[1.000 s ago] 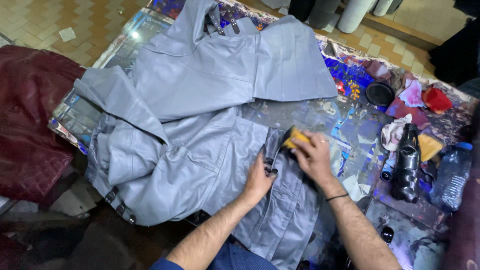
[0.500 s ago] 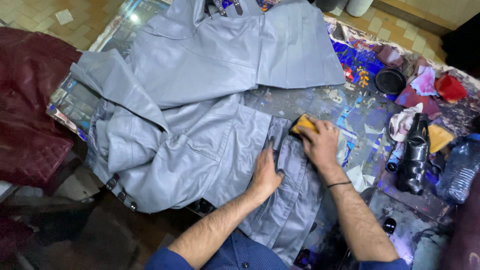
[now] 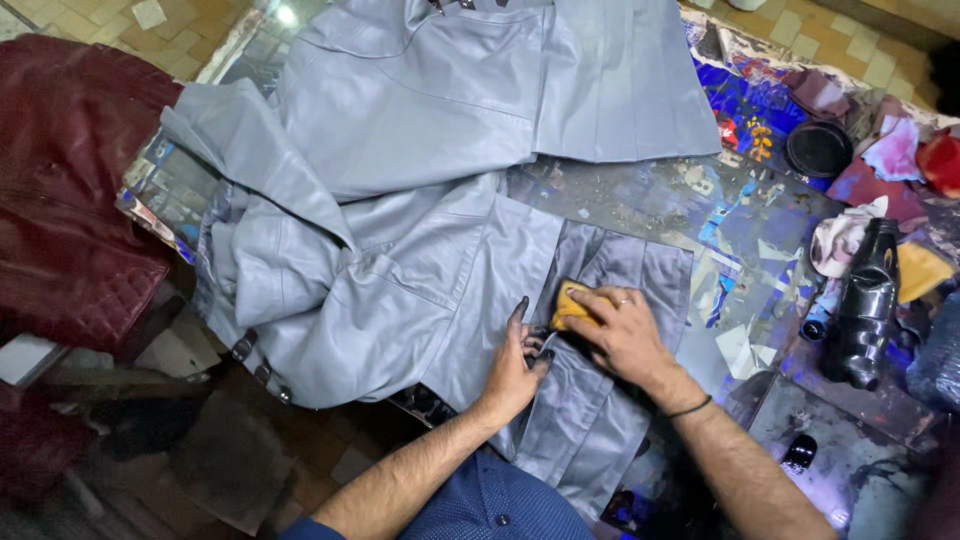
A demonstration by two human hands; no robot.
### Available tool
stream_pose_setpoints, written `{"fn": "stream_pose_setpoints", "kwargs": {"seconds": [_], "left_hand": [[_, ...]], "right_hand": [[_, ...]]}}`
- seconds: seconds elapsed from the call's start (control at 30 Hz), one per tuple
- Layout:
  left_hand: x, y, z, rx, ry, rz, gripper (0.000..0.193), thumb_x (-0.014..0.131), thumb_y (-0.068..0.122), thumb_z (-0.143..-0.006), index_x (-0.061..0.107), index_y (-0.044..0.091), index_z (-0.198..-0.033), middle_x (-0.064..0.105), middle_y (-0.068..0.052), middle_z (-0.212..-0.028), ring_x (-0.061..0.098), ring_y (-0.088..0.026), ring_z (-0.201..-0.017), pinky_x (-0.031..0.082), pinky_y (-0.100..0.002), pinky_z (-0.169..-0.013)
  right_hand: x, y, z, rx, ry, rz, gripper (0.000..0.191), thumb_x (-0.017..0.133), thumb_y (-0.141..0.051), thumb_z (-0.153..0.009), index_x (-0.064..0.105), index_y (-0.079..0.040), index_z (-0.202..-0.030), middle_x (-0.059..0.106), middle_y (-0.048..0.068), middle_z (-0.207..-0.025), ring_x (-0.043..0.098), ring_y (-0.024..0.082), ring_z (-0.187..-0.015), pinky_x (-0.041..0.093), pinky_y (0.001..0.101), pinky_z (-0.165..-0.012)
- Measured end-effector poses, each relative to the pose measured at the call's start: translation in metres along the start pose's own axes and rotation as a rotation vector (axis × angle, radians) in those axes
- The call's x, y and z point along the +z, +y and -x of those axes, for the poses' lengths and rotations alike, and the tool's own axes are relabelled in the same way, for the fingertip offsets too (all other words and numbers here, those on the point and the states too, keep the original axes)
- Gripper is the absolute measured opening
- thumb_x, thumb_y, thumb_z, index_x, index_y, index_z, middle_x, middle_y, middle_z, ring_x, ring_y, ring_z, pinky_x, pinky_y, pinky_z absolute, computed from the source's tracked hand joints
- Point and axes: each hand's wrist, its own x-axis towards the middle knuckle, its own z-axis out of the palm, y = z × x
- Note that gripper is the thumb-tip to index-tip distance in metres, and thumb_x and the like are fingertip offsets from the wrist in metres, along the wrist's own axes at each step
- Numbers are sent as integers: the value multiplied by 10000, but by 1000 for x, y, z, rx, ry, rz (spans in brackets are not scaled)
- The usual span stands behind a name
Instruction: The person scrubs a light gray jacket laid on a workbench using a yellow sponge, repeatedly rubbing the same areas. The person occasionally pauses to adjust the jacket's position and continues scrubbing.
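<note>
Right hand [image 3: 622, 335] gripping small yellow sponge [image 3: 568, 303] on grey leather jacket [image 3: 420, 200], now lower centre of frame, left hand [image 3: 515, 360] flat beside it as before, fingers spread

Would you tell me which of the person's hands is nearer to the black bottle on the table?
The right hand, pressing a yellow sponge on the grey jacket, is nearer the black bottle. The left hand lies flat farther left.
</note>
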Motion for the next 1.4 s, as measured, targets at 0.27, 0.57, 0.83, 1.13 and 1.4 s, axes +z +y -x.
{"fn": "stream_pose_setpoints", "kwargs": {"seconds": [0.27, 0.57, 0.83, 1.13, 1.4], "left_hand": [[-13, 12, 37, -122, -38, -271, 1072, 802, -34, -717, 219, 97, -1607, 656, -164, -1093, 672, -255, -939, 570, -344, -832], [-29, 10, 56, -137, -62, -188, 1090, 784, -22, -748, 151, 119, -1624, 645, -181, -1133, 695, -252, -982, 594, -371, -832], [-34, 23, 70, -197, -210, -519, 1095, 839, 135, -749, 144, 19, -1587, 582, -275, -1300, 584, -433, -1213, 474, -455, -1047], [-42, 19, 80, -157, -194, -539, 1085, 857, 156, -754, 165, 24, -1580, 639, -268, -1175, 629, -437, -1097, 504, -480, -972], [-37, -5, 88, -62, -145, -465, 817, 801, 112, -794, 344, 15, -1464, 644, -222, -1090, 658, -382, -1028, 515, -468, -924]], "right_hand": [[-2, -24, 16, -185, -67, -68, 529, 772, -194, -522, 773, -176, -1051, 656, 83, -1226, 603, 321, -1074, 472, 507, -879], [2, -55, 23, -247, -56, 27, 409, 781, -145, -665, 770, -212, -1068, 656, 54, -1255, 608, 278, -1095, 471, 479, -900], [6, -71, 34, -110, -22, -37, 415, 779, -147, -648, 736, -174, -1060, 642, 98, -1298, 610, 324, -1100, 450, 484, -883], [13, -99, 56, -46, -20, -60, 485, 779, -153, -584, 749, -171, -1068, 638, 134, -1277, 601, 360, -1098, 443, 503, -895], [8, -117, 53, 8, -41, 46, 428, 782, -127, -620, 773, -189, -1043, 668, 86, -1293, 601, 301, -1096, 449, 483, -912]]}}
